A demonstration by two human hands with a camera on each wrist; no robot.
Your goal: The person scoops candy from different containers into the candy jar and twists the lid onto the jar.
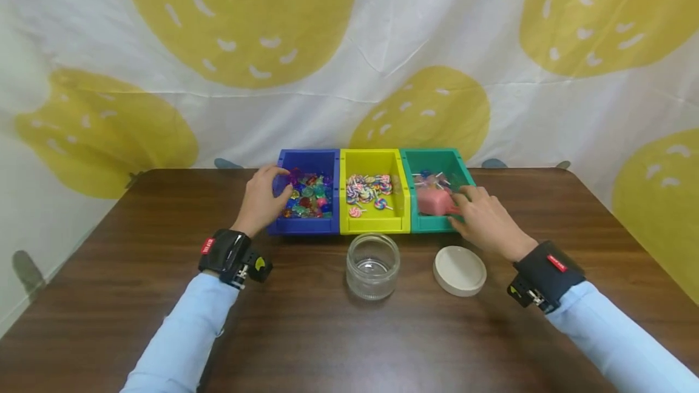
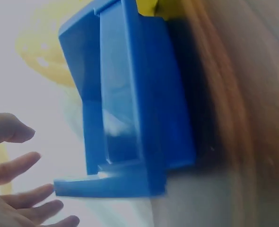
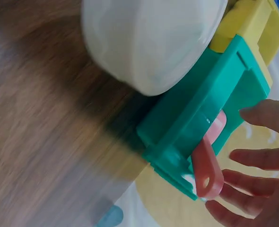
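My left hand (image 1: 263, 199) is at the left side of the blue bin (image 1: 308, 226), fingers spread and holding nothing. Colourful gem-like beads (image 1: 311, 196) fill that bin's floor. In the left wrist view the left fingers (image 2: 16, 168) are loosely apart near the bin's edge. A pink scoop (image 1: 434, 202) lies in the green bin (image 1: 431, 224), its handle (image 3: 207, 172) jutting over the rim. My right hand (image 1: 486, 220) is beside that handle, fingers apart and not wrapped round it; whether a fingertip touches it I cannot tell.
A yellow bin (image 1: 375, 226) with small lollipop pieces (image 1: 368, 190) joins the other two. In front stand an uncovered glass jar (image 1: 373, 267) and, to its right, a white round lid (image 1: 460, 270) on the brown table (image 1: 306, 332). A patterned cloth (image 1: 415, 29) hangs behind.
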